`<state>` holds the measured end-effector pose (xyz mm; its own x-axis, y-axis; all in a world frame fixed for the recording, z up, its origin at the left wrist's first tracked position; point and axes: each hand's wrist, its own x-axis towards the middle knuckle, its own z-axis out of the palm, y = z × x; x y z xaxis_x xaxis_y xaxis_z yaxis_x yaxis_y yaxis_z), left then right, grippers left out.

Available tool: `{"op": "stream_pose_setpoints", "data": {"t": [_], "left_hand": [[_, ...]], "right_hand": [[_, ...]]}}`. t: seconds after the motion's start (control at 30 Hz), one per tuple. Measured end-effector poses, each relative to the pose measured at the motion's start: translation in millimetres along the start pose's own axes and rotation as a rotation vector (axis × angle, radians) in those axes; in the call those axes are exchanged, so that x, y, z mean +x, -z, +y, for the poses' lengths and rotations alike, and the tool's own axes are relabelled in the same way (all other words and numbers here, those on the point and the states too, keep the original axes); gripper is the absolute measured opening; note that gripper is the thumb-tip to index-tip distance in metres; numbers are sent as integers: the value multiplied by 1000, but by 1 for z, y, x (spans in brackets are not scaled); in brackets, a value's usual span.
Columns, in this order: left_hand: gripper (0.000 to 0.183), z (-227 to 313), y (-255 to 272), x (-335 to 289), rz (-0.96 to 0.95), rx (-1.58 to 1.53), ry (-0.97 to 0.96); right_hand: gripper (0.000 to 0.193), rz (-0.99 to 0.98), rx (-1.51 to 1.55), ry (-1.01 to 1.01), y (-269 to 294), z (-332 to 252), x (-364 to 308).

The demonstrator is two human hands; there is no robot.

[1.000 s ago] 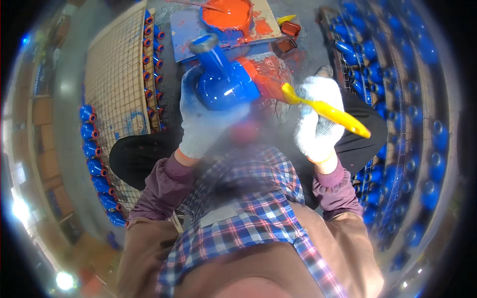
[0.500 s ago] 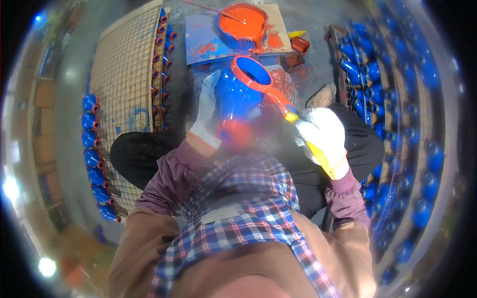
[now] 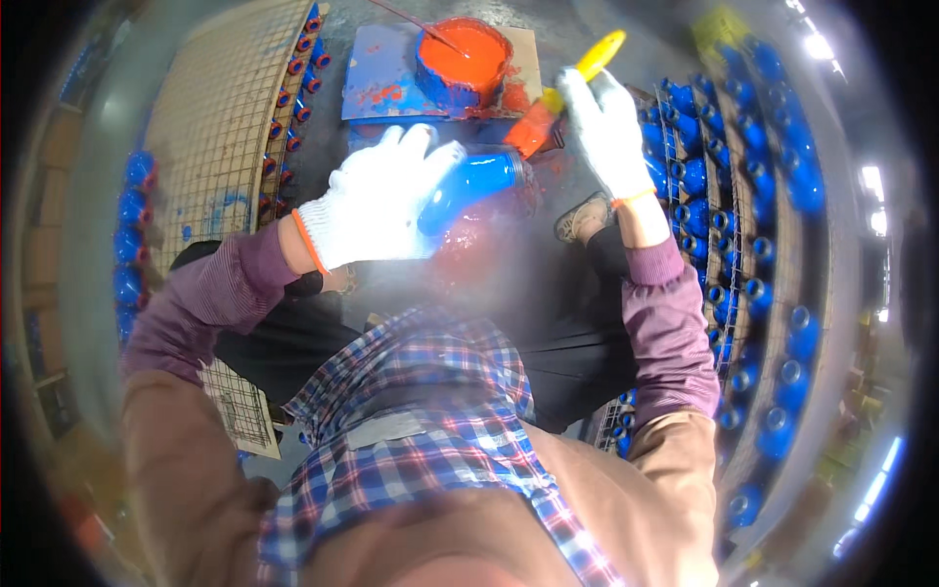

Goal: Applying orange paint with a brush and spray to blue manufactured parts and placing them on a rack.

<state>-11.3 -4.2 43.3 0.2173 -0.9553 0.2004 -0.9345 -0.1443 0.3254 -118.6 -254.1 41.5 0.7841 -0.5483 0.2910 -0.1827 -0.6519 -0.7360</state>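
My left hand (image 3: 386,201), in a white glove, grips the left end of a blue tubular metal part (image 3: 474,188). The part lies tilted, its bare greyish rim facing right, and the glove covers its other end. In my white-gloved right hand (image 3: 604,127) is a paintbrush (image 3: 599,57) with a yellow handle. Its orange-red bristles point down and left, beside the rim and apart from it as far as I can see. Beyond both hands stands a round tub (image 3: 448,91) of orange-red paint, with a thin stick (image 3: 416,20) leaning out.
The tub rests on a paint-stained board (image 3: 377,68). A wire-mesh rack (image 3: 220,108) at left has blue parts with red ends (image 3: 132,245) along its edges. Rows of blue parts (image 3: 693,176) fill racks on the right. A shoe (image 3: 584,217) shows near my right leg.
My left hand has come up over the blue part, which now lies sideways; its red-painted rim no longer shows. My right hand has lifted the brush away and turned its bristles down-left.
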Motion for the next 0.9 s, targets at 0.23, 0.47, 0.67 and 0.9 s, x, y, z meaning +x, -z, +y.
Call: {"op": "stream_pose_setpoints", "data": {"t": [0.23, 0.47, 0.67, 0.9], "left_hand": [[68, 10, 17, 1, -175, 402, -192], [70, -3, 18, 0, -219, -67, -6], [48, -12, -11, -23, -329, -1391, 460], [43, 18, -68, -48, 53, -2332, 640]], "right_hand": [[33, -98, -63, 114, -7, -23, -18], [14, 132, 34, 358, 4, -37, -79], [19, 202, 581, 2, -8, -18, -115], [24, 341, 731, -149, -32, 17, -124]]}}
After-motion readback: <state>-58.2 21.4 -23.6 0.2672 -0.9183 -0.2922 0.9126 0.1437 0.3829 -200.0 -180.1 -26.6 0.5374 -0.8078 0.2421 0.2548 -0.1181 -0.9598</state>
